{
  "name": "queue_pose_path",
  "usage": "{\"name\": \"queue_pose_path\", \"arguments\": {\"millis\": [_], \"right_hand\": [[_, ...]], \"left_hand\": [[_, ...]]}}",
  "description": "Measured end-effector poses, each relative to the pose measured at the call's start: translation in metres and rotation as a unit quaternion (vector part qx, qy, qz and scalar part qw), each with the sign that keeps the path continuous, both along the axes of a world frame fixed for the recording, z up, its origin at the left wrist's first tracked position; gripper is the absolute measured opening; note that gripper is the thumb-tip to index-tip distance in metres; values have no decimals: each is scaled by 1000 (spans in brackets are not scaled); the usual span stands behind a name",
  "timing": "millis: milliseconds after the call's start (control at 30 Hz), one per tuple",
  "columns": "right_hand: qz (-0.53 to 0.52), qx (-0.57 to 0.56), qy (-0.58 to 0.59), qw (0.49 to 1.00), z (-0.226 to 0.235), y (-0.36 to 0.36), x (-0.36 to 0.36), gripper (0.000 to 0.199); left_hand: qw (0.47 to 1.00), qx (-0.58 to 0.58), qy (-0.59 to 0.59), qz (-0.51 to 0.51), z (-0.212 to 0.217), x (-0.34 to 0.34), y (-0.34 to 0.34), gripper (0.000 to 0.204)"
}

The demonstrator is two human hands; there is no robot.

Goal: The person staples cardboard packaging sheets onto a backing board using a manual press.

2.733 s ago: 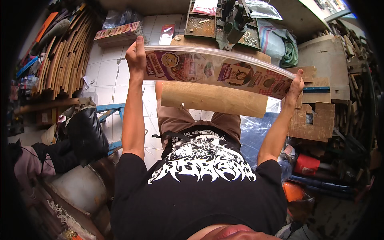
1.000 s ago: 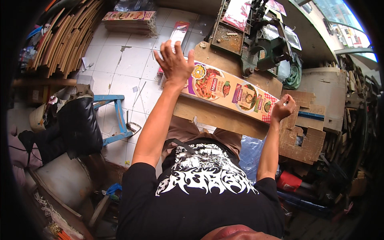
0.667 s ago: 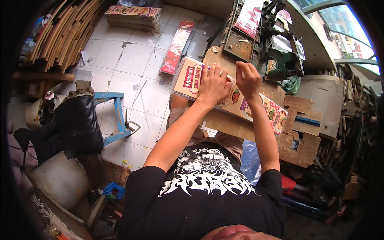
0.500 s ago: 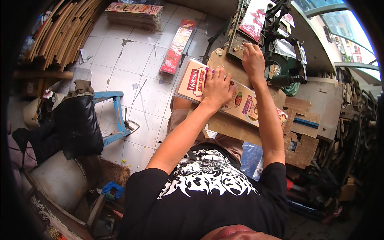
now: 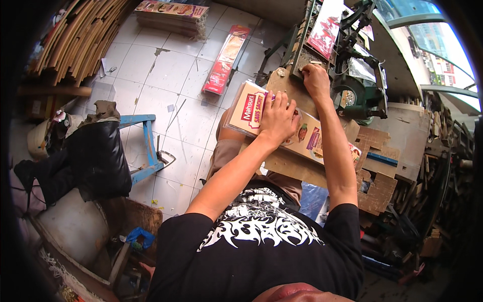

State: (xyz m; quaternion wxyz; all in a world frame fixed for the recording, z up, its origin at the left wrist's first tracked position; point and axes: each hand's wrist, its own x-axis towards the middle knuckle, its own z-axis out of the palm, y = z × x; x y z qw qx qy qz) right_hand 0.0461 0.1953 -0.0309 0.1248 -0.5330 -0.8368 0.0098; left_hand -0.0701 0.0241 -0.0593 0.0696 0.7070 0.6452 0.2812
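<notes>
My left hand (image 5: 278, 117) lies flat on a long stack of printed cardboard strips (image 5: 242, 108), its fingers stretched over the top. The strips are beige with red and purple print, and clear plastic shows at their left end. They rest slantwise across a wooden board (image 5: 282, 162) over my lap. My right hand (image 5: 316, 80) is closed, its fingertips pressed together at the near end of a dark metal tray (image 5: 298, 59). What the fingers hold, if anything, is hidden. Beyond that hand, red-and-white printed sheets (image 5: 326, 32) lie on the tray.
A dark green machine (image 5: 370, 93) stands right of my right hand. On the tiled floor lie a red printed strip pack (image 5: 226, 60) and a bundled stack of strips (image 5: 171, 17). A blue-framed stool (image 5: 151, 146) stands left. Cut cardboard (image 5: 380, 173) sits at the right.
My right hand has drawn back slightly toward me over the tray, and its fingers are more curled. My left hand stays on the stack. The whole view has shifted a little.
</notes>
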Motion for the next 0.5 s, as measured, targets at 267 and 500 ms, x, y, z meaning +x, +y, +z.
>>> {"name": "queue_pose_path", "arguments": {"millis": [267,500], "right_hand": [[36,49,14,998,-8,8,1,15],[16,61,17,998,-9,-5,6,17]], "left_hand": [[1000,5,6,5,1,-1,2,49],[1000,20,-4,-2,-1,4,-4,49]]}}
